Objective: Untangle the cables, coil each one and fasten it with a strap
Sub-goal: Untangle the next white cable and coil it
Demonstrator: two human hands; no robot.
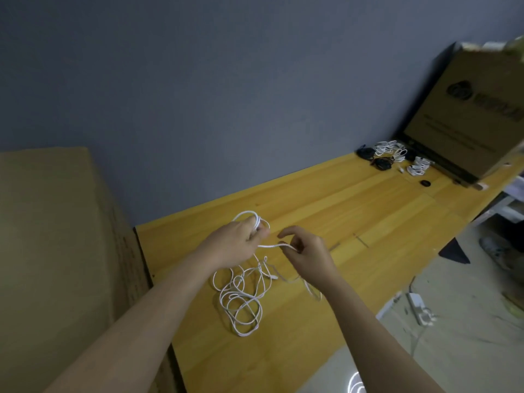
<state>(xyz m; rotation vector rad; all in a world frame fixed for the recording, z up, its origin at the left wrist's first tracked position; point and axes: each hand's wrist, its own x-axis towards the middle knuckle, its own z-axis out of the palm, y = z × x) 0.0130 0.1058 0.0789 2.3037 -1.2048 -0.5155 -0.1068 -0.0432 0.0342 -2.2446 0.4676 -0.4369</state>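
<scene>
White cable [241, 296]: a loose tangle of loops lying on the yellow wooden table [326, 211], near its left end and front edge. One strand rises from the tangle to the hands. Left hand [235, 242], fingers curled, grips a small coil of the cable [256, 219] above the table. Right hand [307, 251] pinches the strand [273, 246] running between the two hands. Bare table surface extends rightward, well apart from the tangle. Far right end: several bundled white cables [392, 150] and two black ones [381, 163] beside a cardboard box [467, 114]. A second cardboard box [56, 236] abuts the table's left end.
</scene>
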